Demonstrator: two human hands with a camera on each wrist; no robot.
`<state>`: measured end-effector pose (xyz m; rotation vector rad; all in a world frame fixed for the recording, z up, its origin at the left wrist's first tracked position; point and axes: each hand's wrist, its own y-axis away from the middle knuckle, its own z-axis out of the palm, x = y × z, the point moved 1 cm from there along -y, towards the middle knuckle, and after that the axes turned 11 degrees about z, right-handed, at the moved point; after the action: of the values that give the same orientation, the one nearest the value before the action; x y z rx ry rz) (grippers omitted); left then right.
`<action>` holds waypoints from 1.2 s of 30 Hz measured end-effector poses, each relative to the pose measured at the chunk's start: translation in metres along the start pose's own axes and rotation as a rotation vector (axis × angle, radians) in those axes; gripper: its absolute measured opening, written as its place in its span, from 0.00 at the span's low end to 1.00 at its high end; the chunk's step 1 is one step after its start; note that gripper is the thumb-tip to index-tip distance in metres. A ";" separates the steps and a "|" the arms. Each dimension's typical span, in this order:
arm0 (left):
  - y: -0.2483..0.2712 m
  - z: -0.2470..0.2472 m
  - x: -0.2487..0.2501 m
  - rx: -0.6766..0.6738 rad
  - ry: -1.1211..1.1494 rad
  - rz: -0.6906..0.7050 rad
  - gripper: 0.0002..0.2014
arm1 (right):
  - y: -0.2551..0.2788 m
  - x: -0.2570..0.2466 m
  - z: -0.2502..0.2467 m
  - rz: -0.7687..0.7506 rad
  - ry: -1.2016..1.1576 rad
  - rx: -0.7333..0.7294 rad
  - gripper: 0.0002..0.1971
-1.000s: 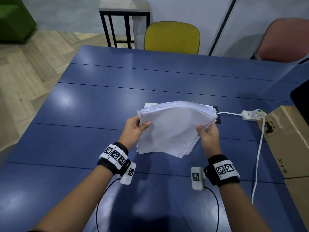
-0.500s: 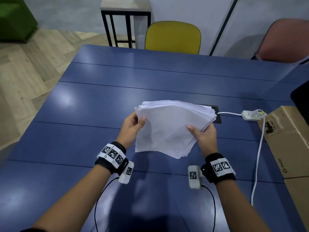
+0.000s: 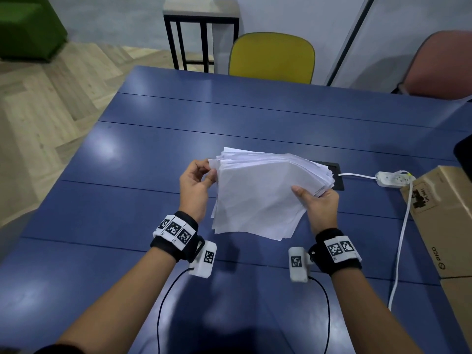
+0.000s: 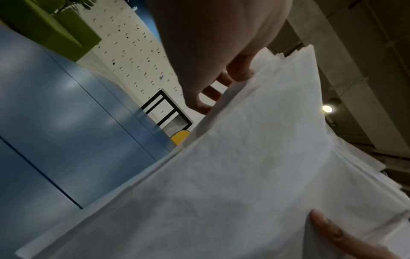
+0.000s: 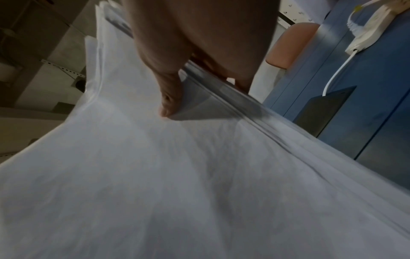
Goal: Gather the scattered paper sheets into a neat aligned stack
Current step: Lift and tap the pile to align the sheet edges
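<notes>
A thick stack of white paper sheets (image 3: 260,195) hangs tilted above the blue table (image 3: 229,123), its edges fanned and uneven. My left hand (image 3: 205,172) is at the stack's upper left corner, thumb in front and fingers behind the edge. The left wrist view shows these fingertips (image 4: 201,105) against the stack (image 4: 255,166). My right hand (image 3: 306,198) grips the right side, thumb on the top sheet, fingers underneath. In the right wrist view the thumb (image 5: 168,99) presses on the sheets (image 5: 177,175). The fingers under the stack are hidden.
A cardboard box (image 3: 441,215) lies at the table's right edge. A white power strip (image 3: 390,178) and its cable (image 3: 403,238) run beside it. A black socket panel (image 3: 337,175) sits behind the stack. A yellow chair (image 3: 270,57) and a pink chair (image 3: 439,65) stand at the far side.
My left thumb has slid off the top sheet to the stack's left edge. The right thumb has moved further in over the top sheet. The stack has turned slightly.
</notes>
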<state>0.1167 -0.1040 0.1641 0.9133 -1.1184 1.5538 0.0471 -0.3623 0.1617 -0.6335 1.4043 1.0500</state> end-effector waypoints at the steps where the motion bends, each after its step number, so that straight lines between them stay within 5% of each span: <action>1: -0.001 -0.001 0.001 0.024 -0.001 -0.006 0.10 | 0.000 0.000 0.000 -0.004 -0.004 0.005 0.11; 6: -0.005 -0.010 0.000 0.143 -0.099 0.027 0.08 | -0.001 0.004 -0.002 -0.012 -0.020 0.024 0.12; 12: 0.000 -0.017 -0.006 -0.136 -0.171 -0.079 0.14 | -0.007 0.005 -0.006 0.026 0.020 0.004 0.11; 14: -0.002 -0.016 -0.008 -0.157 -0.249 -0.092 0.08 | -0.009 0.003 -0.005 0.042 0.054 -0.018 0.12; 24: -0.023 -0.068 0.026 0.154 -0.278 0.052 0.10 | -0.017 0.000 -0.016 0.037 0.038 0.155 0.09; 28: -0.021 -0.081 0.053 0.010 -0.358 0.112 0.07 | -0.025 0.000 -0.027 0.072 0.056 0.243 0.08; 34: -0.007 -0.054 0.064 -0.258 -0.263 0.013 0.07 | -0.033 -0.003 -0.028 0.052 0.095 0.180 0.22; 36: -0.005 -0.038 0.052 -0.274 -0.251 -0.017 0.05 | -0.034 -0.006 -0.024 0.058 0.091 0.152 0.17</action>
<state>0.1076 -0.0531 0.2023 0.9431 -1.4570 1.2560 0.0664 -0.3993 0.1567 -0.5375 1.5739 0.9587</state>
